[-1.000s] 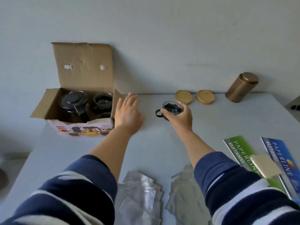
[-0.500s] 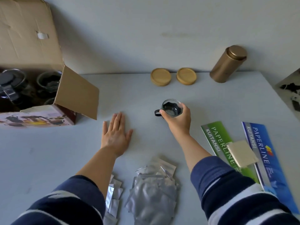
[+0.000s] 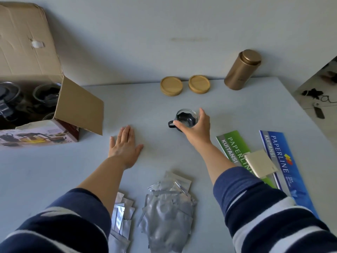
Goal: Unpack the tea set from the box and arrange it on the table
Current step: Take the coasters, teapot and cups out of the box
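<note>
A small glass tea cup [image 3: 186, 119] with a black holder and handle stands on the grey table [image 3: 36, 170] at centre. My right hand [image 3: 196, 129] grips its rim from above, thumb on the left side and fingers on the right. My left hand [image 3: 125, 146] lies flat on the table, palm down, fingers apart, holding nothing. At the far left the open cardboard box [image 3: 80, 105] holds a glass teapot [image 3: 7, 95] with a black lid and more glass cups [image 3: 47, 93].
Two round wooden coasters [image 3: 171, 86] [image 3: 199, 84] and a gold tin canister [image 3: 241, 70] stand along the back wall. Green and blue receipt books [image 3: 235, 148] [image 3: 280, 154] with a beige card [image 3: 259, 163] lie at right. Silver foil sachets [image 3: 167, 212] are piled near the front edge.
The view swung right, so the box now sits at the far left. My right hand brought the cup from near the box down to the table centre. My left hand dropped flat onto the table.
</note>
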Demonstrator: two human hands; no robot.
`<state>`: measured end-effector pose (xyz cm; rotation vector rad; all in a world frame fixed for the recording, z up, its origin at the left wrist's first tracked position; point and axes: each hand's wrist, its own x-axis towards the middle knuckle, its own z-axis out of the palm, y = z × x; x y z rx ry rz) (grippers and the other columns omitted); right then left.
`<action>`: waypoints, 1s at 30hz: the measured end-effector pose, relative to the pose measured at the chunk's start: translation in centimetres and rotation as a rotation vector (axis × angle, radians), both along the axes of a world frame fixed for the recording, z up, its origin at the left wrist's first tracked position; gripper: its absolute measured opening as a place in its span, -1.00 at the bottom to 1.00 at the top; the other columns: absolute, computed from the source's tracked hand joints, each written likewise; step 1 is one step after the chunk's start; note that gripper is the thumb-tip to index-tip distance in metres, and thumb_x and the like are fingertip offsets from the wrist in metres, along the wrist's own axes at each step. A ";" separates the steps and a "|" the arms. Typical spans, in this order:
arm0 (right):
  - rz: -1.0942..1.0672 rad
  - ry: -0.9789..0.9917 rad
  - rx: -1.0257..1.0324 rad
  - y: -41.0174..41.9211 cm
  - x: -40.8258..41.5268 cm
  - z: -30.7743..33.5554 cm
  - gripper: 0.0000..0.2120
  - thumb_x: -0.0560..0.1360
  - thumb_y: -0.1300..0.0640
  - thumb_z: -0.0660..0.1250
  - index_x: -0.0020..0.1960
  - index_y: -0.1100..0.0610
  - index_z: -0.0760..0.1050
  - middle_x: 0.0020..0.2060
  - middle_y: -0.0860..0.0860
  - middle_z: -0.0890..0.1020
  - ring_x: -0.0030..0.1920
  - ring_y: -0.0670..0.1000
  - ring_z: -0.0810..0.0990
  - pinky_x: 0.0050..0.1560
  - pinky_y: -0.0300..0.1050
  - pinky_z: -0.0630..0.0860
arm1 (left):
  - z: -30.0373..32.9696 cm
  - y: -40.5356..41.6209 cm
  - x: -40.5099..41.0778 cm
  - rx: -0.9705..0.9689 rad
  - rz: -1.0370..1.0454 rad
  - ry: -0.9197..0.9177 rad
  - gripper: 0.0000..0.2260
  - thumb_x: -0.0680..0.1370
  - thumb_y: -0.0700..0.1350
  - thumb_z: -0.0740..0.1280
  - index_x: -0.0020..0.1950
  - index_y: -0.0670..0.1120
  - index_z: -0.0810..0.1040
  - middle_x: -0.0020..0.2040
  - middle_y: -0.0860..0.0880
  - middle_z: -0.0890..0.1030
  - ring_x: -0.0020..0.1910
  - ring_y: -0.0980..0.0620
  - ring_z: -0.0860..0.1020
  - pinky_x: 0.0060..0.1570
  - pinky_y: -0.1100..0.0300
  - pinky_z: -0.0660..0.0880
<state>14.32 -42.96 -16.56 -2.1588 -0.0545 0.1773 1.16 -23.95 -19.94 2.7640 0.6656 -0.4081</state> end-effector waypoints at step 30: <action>0.785 -0.042 -0.964 35.8 -14.9 12.0 -0.61 0.55 0.13 0.28 0.36 0.19 0.40 0.24 0.11 0.50 0.25 0.14 0.48 0.09 -0.08 0.42 | 8.7 23.0 -15.5 0.187 0.298 -0.166 -0.09 0.50 0.14 0.28 0.55 -0.14 -0.29 0.57 -0.05 -0.29 0.54 -0.03 -0.29 0.52 -0.06 -0.13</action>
